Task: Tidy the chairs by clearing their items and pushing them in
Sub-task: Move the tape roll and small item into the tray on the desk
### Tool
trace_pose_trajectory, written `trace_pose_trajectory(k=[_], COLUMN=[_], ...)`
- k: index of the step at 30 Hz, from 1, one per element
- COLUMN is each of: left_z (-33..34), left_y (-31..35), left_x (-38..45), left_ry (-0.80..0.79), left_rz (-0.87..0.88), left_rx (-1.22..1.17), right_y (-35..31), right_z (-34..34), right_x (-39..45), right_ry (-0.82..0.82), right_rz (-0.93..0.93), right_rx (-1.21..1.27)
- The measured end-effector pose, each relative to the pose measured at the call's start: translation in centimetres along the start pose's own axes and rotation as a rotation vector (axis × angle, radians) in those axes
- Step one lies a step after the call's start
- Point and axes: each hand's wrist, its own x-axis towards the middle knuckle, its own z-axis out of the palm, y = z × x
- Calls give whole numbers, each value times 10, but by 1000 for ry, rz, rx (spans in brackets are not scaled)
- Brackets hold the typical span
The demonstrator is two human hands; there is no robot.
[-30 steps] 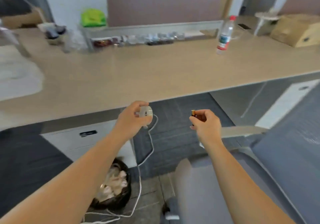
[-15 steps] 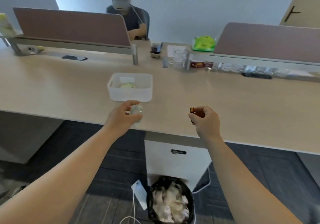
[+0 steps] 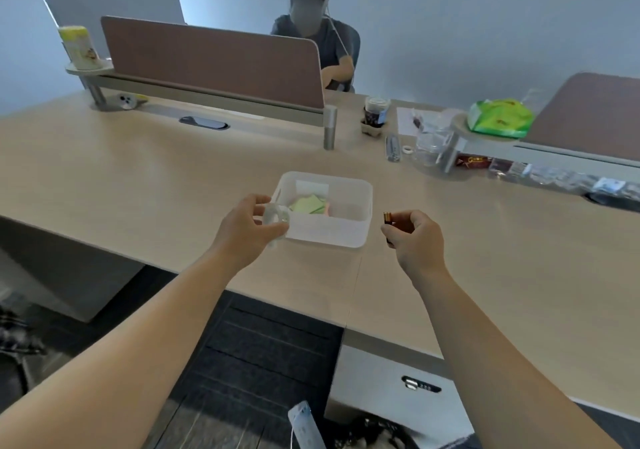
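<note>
A white plastic bin [image 3: 348, 233] sits on the wooden desk [image 3: 138, 185] with green and pink notes inside. My left hand [image 3: 247, 230] is closed around a clear tape roll [image 3: 276, 213] at the bin's left wall. My right hand [image 3: 417, 240] pinches a small dark battery [image 3: 393, 219] just right of the bin, above the desk. No chair shows in this view.
A person sits behind the brown divider [image 3: 214, 60] across the desk. Cups, a clear container [image 3: 431, 143], a green bag [image 3: 498, 117] and snack packets line the back right. A white drawer unit [image 3: 391, 389] and a waste bin [image 3: 374, 433] stand under the desk.
My view turned left from the chair to the desk. Both hands carried the tape roll and the battery forward over the desk, up to the white bin.
</note>
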Motion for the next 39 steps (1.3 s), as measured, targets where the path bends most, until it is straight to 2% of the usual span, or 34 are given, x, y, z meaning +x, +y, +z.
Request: trace_pose_trajectory(k=[6,12,16,22,26,30,35,39], left_z=[10,20,38,84,103,109,82,44], left_y=[9,0,-13,-41,-59,-64,-56,-56], left_x=[60,133,195,267,287,297,298,302], left_ry=[1,-87,-245,-606,-718,-691,-475,-320], left_rz=[1,60,137,248,273,347,356,346], left_rx=[11,204,346,695,828,824,431,276], right_y=[-1,-1,4,24,37,45,42,31], right_z=[18,51,77,111,131,146,163,188], right_x=[60,105,135,165,176,185,192,197], right_ry=[-22,-24,15,110,118,72,18,-99], right_rz=[15,42,98,240,298,338,324,301], right_rx=[-23,-55,-64,-20,-27,-45,-105,-191])
